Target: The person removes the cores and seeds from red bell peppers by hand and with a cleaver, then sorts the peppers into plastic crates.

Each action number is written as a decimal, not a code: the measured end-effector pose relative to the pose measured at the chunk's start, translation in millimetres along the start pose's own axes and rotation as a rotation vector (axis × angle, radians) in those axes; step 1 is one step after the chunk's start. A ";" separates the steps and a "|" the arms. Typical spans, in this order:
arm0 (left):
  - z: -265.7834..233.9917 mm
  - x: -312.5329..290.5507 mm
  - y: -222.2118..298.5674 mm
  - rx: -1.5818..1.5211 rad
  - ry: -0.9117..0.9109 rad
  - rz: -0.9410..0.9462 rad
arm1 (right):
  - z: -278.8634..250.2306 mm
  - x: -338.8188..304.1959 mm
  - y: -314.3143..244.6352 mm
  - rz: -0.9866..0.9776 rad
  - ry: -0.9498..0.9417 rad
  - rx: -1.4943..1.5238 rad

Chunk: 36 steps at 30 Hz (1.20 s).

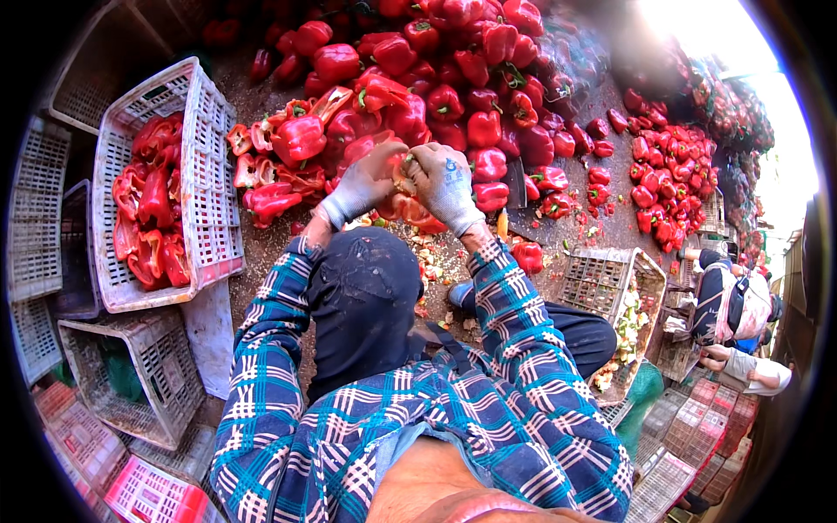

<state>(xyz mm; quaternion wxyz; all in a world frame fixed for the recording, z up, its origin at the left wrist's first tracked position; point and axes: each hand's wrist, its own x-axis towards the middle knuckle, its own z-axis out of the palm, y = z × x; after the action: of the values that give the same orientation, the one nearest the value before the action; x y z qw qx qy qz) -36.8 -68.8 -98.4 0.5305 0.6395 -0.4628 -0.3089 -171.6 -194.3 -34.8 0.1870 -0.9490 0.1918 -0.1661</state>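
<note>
Both my hands are gloved and close together in front of me. Left hand (360, 186): fingers curled on the near-left side of 1 red pepper (403, 183). Right hand (446, 189): bent over its other side, fingertips meeting the left's near a green bit. Grip: closed on the pepper from 2 sides; whether a blade sits inside it, I cannot tell. Pepper location: between my palms, just above the near edge of the heap, its pale inside partly showing.

Progress, judged from what lies about: part done, much left.
- Done: opened pieces (155, 200) inside the white crate (218, 179) on my left, below its rim; more cut pieces (272, 200) lie loose beside my left hand, outside any crate.
- Waste: pale and green scraps (629, 327) in the crate on my right (597, 272); seeds (432, 257) scattered on the floor.
- Left: whole peppers (484, 129) piled ahead, apparently uncut and outnumbering the opened ones. A 2nd pile (671, 179) lies farther right; whether it belongs to this batch is unclear.
</note>
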 end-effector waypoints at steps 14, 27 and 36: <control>8.6 -10.9 -23.6 -0.489 -0.217 -0.321 | 29.8 -27.3 32.2 0.535 0.043 0.916; 20.0 23.3 -11.0 -0.475 -0.497 -0.256 | 59.0 -18.1 43.0 0.585 0.217 1.046; 32.4 17.1 -59.4 -0.073 -0.125 -0.352 | 93.6 -18.0 44.9 0.892 0.399 1.817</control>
<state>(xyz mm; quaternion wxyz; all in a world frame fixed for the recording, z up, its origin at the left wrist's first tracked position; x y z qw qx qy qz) -43.3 -96.7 -162.0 0.4613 0.6704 -0.3646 -0.4527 -164.6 -197.8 -139.9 0.8431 -0.2472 0.3560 -0.3184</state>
